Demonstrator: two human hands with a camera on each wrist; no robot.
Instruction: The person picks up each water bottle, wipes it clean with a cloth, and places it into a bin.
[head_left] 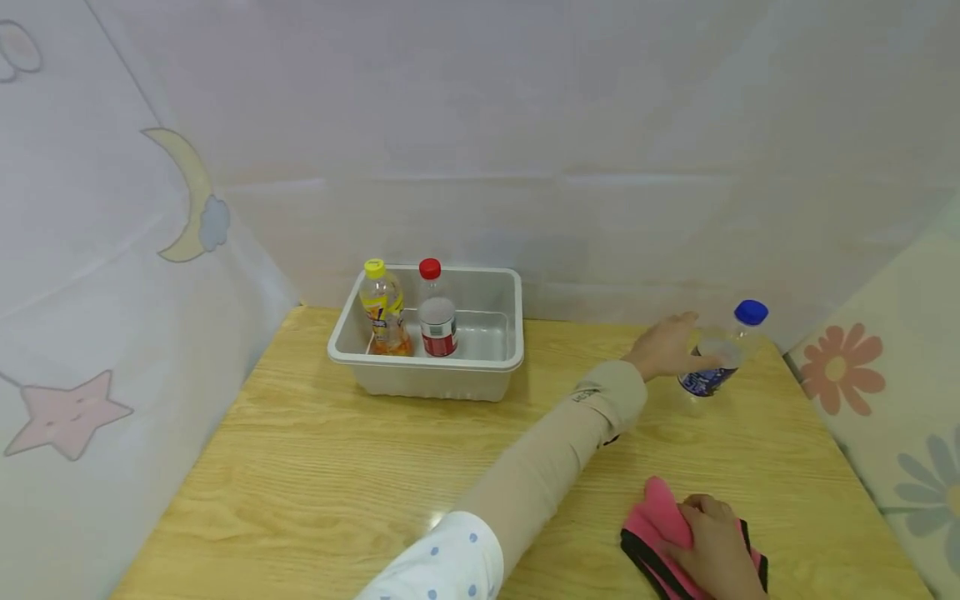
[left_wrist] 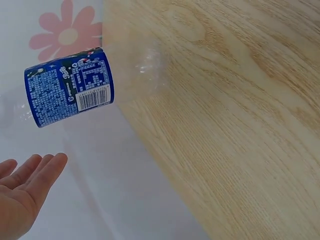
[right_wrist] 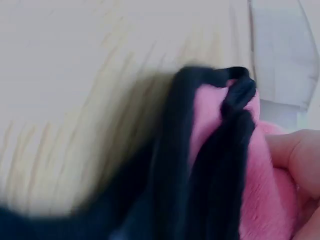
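A clear plastic bottle (head_left: 708, 379) with a blue cap and blue label stands at the table's far right, leaning in the head view. My left hand (head_left: 667, 346) is beside it, fingers extended, its thumb overlapping the bottle in that view. In the left wrist view a gap shows between the fingertips of this left hand (left_wrist: 27, 192) and the labelled bottle (left_wrist: 70, 87). My right hand (head_left: 716, 542) grips a bunched pink cloth (head_left: 660, 517) with black edging on the near right of the table. Close up, the right wrist view shows the pink cloth (right_wrist: 265, 200) under my fingers.
At the back left of the wooden table (head_left: 300, 467) sits a white plastic tub (head_left: 427, 379). Inside it stand a yellow-capped bottle (head_left: 385, 312) with some orange liquid and a red-capped bottle (head_left: 437, 321). Pale printed sheets (head_left: 480, 208) enclose the table's back and sides.
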